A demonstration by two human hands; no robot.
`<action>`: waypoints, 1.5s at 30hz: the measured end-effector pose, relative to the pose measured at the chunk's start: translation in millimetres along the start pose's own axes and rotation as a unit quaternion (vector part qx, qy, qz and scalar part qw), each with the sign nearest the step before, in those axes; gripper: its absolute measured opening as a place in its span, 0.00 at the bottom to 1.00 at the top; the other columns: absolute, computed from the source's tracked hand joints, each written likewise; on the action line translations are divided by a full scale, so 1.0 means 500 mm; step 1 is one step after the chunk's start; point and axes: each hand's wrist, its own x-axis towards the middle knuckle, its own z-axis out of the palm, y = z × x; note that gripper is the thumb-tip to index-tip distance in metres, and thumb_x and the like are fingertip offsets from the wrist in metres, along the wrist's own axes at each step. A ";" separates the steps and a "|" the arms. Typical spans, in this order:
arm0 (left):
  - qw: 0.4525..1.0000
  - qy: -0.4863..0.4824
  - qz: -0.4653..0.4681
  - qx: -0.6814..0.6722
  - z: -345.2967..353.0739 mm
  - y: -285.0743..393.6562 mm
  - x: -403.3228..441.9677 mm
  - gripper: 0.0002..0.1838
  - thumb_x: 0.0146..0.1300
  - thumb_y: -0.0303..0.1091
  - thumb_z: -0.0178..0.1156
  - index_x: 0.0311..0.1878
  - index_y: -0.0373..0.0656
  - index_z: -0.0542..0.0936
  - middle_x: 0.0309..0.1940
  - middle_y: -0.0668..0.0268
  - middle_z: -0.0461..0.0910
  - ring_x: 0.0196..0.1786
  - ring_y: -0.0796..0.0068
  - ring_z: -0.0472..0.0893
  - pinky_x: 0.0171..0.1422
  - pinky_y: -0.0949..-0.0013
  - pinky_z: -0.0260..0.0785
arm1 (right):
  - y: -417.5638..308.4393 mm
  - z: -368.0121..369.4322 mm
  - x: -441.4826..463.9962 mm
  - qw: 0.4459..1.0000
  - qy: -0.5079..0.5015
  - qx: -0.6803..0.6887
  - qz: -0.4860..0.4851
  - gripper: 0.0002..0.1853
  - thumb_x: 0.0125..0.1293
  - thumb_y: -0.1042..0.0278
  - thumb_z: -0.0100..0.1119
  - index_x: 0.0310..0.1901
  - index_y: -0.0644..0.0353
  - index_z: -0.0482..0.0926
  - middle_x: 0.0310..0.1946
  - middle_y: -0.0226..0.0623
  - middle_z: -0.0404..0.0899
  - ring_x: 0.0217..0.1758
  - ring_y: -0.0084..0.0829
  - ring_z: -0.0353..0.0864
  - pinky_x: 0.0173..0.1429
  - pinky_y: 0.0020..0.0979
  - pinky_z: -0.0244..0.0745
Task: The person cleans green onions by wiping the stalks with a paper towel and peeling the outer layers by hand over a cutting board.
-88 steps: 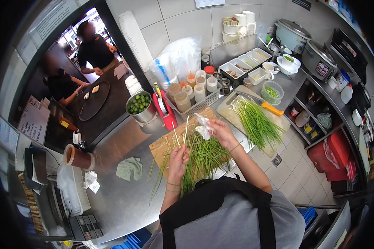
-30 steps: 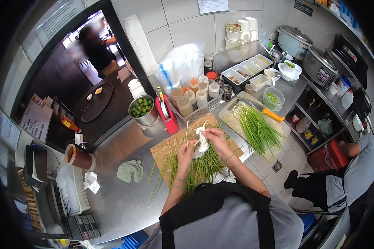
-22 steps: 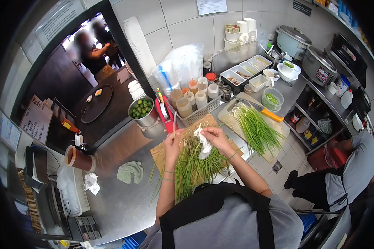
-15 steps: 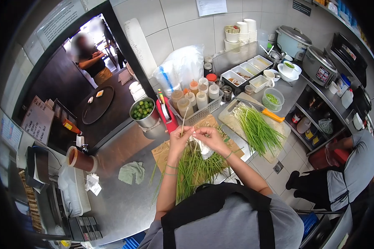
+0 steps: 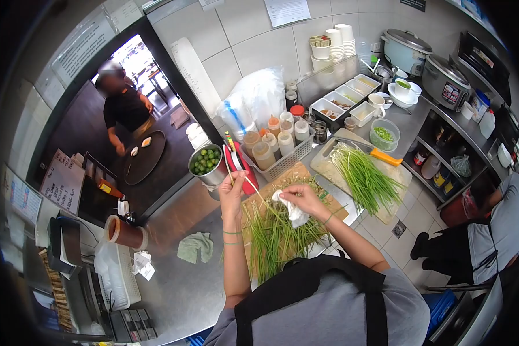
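A thin, pale-ended green stalk (image 5: pixel 256 191) is gripped between the closed fingers of the left hand (image 5: pixel 233 193), above the steel bench (image 5: pixel 173 288). A crumpled white cloth-like wad (image 5: pixel 294 214) is pinched by the fingers of the right hand (image 5: pixel 304 200). Beneath it, a loose pile of long green stalks (image 5: pixel 271 242) is spread over a flat brown sheet (image 5: pixel 297 171). To the right, a neater green bunch (image 5: pixel 369 179) is laid on a pale cutting board (image 5: pixel 405 180), beside an orange handle (image 5: pixel 386 157).
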 end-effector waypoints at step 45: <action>0.991 0.034 0.108 0.077 0.020 -0.020 -0.014 0.07 0.59 0.32 0.60 0.36 0.39 0.81 0.24 0.76 0.77 0.17 0.96 0.54 0.18 0.83 0.40 | -0.028 0.015 0.054 0.991 -0.013 -0.054 -0.121 0.10 0.57 0.68 0.59 0.29 0.63 0.69 0.26 0.32 0.67 0.29 0.26 0.68 0.33 0.27 0.63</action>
